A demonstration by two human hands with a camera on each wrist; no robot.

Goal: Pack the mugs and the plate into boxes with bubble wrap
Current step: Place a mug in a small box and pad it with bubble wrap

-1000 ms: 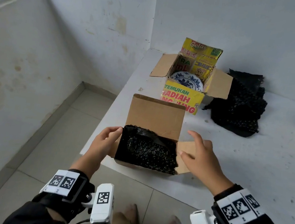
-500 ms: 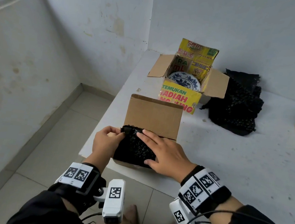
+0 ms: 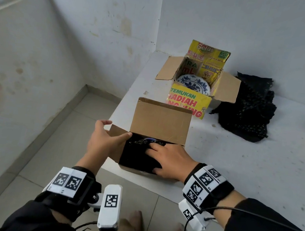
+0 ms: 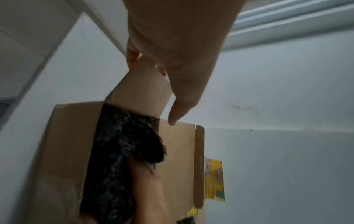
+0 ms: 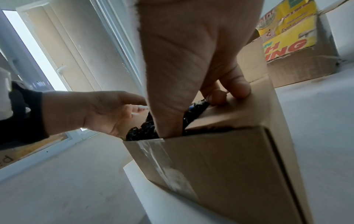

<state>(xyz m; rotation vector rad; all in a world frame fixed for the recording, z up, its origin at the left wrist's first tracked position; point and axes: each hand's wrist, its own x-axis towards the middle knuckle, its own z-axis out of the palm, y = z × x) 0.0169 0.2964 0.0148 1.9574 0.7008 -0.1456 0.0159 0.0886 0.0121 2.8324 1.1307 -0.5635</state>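
At the table's near edge, the brown box (image 3: 160, 122) holds the black bubble-wrap bundle (image 3: 135, 157); the left hand (image 3: 103, 140) grasps its left flap (image 3: 117, 131), while the right hand (image 3: 169, 161) presses its right flap with fingers extended.

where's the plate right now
In the head view, the blue-and-white plate lies inside the open yellow box at the table's far end, beside black bubble wrap.

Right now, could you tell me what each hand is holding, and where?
The left hand grips the box's left flap at its edge. The right hand holds nothing; it presses on the bubble wrap.
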